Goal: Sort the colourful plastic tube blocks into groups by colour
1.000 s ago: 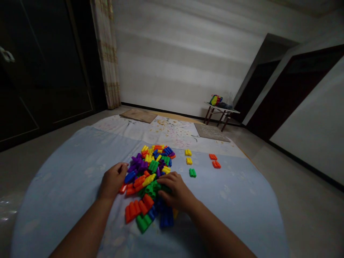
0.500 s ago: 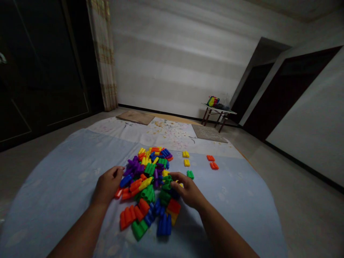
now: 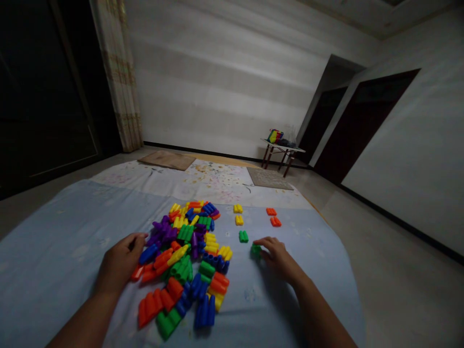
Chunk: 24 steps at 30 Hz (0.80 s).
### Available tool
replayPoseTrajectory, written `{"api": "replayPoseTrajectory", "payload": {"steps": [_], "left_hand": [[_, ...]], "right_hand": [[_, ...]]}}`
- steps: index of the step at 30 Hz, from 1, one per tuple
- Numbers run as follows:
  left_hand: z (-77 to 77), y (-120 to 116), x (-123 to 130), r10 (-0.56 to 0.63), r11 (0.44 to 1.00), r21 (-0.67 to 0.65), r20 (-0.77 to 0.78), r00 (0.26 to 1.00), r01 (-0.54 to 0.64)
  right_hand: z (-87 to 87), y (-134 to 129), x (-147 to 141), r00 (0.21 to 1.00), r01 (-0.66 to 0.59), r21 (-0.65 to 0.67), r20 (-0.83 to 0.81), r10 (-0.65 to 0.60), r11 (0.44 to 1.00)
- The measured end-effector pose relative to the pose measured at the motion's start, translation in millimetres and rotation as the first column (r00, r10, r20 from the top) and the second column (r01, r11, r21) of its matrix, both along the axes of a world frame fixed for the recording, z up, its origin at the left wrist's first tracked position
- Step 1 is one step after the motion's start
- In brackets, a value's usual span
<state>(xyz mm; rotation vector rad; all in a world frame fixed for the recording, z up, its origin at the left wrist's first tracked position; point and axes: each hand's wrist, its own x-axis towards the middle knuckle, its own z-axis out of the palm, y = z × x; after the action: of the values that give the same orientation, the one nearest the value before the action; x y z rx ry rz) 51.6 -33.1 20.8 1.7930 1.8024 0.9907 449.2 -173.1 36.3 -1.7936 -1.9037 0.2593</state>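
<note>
A heap of plastic toy blocks in purple, blue, orange, yellow and green lies on the bed before me. At the heap's left edge rests my left hand, its fingers curled in; what they hold, if anything, is hidden. My right hand is to the right of the heap, its fingertips closed on a green block just above or on the sheet. Close by, up and to the left, is another green block. Beyond it are two yellow blocks and, farther right, two orange blocks.
The blocks lie on a light blue sheet with a white floral cloth at the far end. Two mats lie on that cloth's far corners. A small table carrying a colourful bag stands by the wall.
My right hand has moved right, away from the heap, with a green block in its fingers. My left hand stays beside the heap. The whole view has shifted as the head turned slightly right.
</note>
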Motion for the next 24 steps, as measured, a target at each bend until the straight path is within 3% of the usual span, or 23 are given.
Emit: {"api": "replayPoseTrajectory", "payload": {"steps": [3,8,16,24], "left_hand": [[-1.9,1.3,-1.8,0.008,1.0,-0.002,-0.012,1.0,-0.008],[-3.6,3.6,-2.8,0.025,0.999,-0.027,-0.046,0.999,-0.027],[3.3,-1.0,0.2,0.033,0.999,-0.033,-0.033,0.999,-0.034],[0.6,-2.4,1.3,0.022,1.0,-0.013,0.014,1.0,-0.022]], "right_hand": [[-4.0,-1.2,-0.3,0.999,-0.027,-0.031,-0.035,0.026,0.999],[-9.4,-0.7,2.6,0.996,0.058,-0.081,-0.068,-0.063,0.995],[-10.8,4.4,-10.0,0.989,-0.047,-0.056,-0.14,0.039,0.997],[-13.6,5.9,-12.7,0.989,-0.06,-0.076,-0.141,0.049,0.995]]}}
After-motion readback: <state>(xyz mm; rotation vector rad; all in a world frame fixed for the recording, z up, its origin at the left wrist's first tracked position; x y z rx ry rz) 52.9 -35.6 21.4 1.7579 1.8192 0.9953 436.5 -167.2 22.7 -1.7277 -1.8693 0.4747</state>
